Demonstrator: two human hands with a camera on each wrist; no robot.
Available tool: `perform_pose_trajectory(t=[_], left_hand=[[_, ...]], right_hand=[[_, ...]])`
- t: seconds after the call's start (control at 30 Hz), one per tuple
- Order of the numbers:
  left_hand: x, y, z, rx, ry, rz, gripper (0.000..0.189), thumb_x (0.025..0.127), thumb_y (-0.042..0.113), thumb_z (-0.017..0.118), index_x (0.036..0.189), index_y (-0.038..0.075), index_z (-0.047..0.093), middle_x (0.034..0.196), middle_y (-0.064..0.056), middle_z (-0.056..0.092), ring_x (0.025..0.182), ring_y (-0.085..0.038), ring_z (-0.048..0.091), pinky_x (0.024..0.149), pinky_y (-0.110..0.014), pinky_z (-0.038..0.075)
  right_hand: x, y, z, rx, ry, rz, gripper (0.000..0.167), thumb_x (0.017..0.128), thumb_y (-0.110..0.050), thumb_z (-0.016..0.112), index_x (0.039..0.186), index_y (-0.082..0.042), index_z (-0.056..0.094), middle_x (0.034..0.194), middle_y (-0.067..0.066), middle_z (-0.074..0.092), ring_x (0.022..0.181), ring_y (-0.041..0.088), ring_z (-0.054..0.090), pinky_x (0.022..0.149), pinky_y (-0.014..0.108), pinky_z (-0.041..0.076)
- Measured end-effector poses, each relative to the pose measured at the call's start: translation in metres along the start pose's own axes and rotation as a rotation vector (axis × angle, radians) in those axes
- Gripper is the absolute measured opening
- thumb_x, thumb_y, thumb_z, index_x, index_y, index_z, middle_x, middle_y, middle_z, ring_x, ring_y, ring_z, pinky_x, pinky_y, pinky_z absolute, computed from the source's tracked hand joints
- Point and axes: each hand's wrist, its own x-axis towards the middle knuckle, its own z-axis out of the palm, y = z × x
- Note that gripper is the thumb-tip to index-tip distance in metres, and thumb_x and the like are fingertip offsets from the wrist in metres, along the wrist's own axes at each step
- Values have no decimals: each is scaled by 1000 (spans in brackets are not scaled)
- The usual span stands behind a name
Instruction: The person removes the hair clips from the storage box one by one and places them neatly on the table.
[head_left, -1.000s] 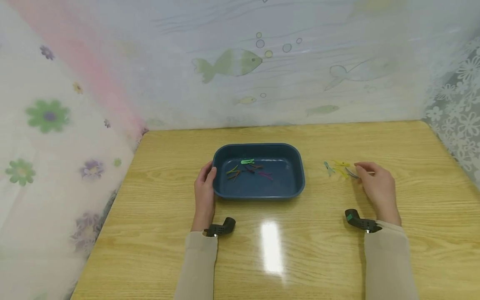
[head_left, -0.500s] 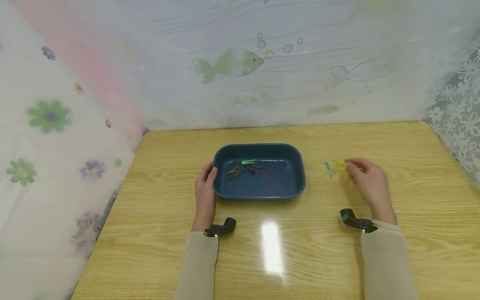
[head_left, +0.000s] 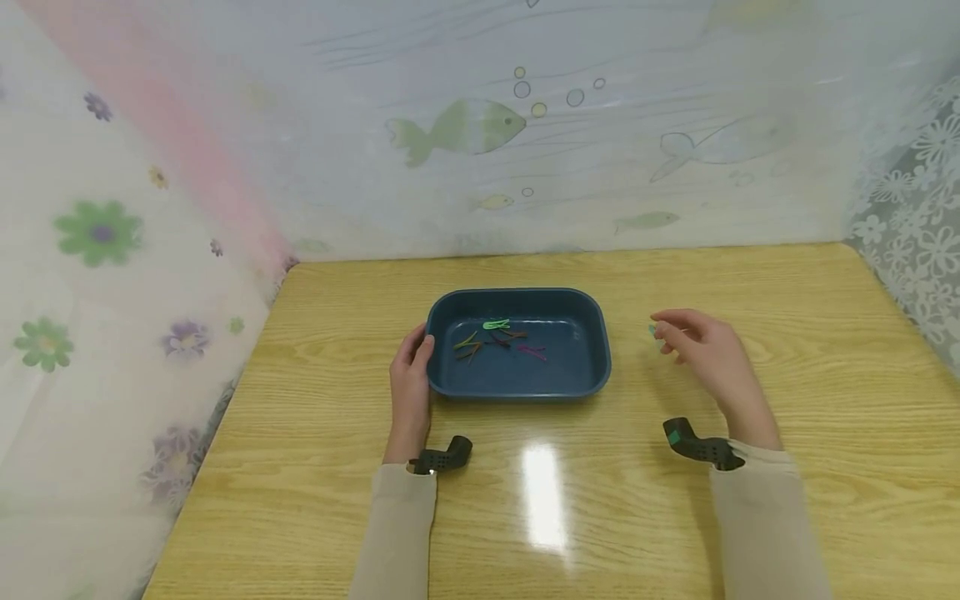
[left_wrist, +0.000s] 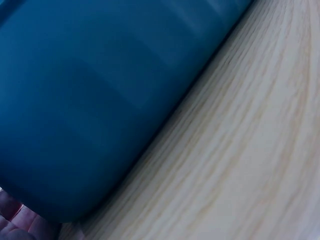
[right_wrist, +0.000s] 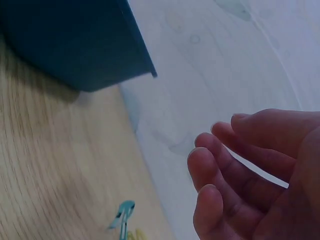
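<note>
My left hand [head_left: 410, 375] holds the left side of a dark blue plastic basin [head_left: 525, 388], thumb tip at the rim. In the left wrist view, part of its fingers [left_wrist: 24, 220] shows at the basin's corner. My right hand [head_left: 712, 354] hovers over a small teal clip [head_left: 653, 331] to the basin's right. The right wrist view shows its fingers [right_wrist: 205, 167] loosely bent with nothing between them. There the teal clip [right_wrist: 125, 212] lies on the table with a bit of a yellow clip [right_wrist: 136, 235] beside it. In the head view the hand hides the yellow clips.
Inside the basin lie several small clips, among them a bright green clip [head_left: 496, 324] and a purple clip [head_left: 532, 351]. The wood-grain table [head_left: 622, 500] reaches back to a fish-patterned curtain [head_left: 600, 192]. A flowered curtain [head_left: 97, 333] hangs at the left.
My right hand has moved left, from the grey clip across the yellow clips to the teal clip, covering most of the group in the head view. The left hand and basin have stayed put.
</note>
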Motion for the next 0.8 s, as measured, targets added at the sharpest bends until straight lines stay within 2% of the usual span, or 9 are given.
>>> perform_pose_trajectory(t=[0.13,0.27,0.37,0.53,0.67,0.8], left_hand=[[-4,11,1,-3,-6,-19,37,90,33,52,123,17,52,123,4,50,115,-8,42,98,-27,31],[-9,21,2,10,-10,-21,37,92,27,50,125,11,50,125,0,49,116,-10,41,98,-28,30],[-10,24,3,22,-7,-22,37,93,26,48,126,10,49,126,-1,48,116,-10,41,98,-27,30],[-5,14,0,17,-2,-33,36,92,28,50,125,14,51,125,2,49,116,-8,41,98,-26,31],[1,3,0,5,-1,-39,36,89,34,53,123,20,52,123,7,50,115,-6,42,98,-26,31],[2,-2,0,10,6,-20,37,88,39,54,121,23,54,122,8,50,114,-6,42,98,-27,31]], right_hand=[[0,-7,7,-13,-18,-28,41,91,-40,47,121,-13,55,102,13,61,79,22,56,63,31,48],[0,-16,14,43,-64,-38,38,91,-37,47,120,-14,55,102,12,60,79,20,56,64,32,48],[-1,-22,19,86,-123,-55,35,92,-33,48,120,-14,54,102,11,59,80,21,56,66,33,48],[-2,-31,27,115,-203,-61,32,92,-31,48,119,-15,55,103,8,60,86,27,57,69,34,47],[-3,-36,29,104,-244,-75,32,91,-35,49,117,-18,56,105,7,61,86,22,58,71,37,47],[-3,-40,32,48,-298,-103,36,89,-41,50,117,-20,56,104,7,61,85,19,58,72,41,46]])
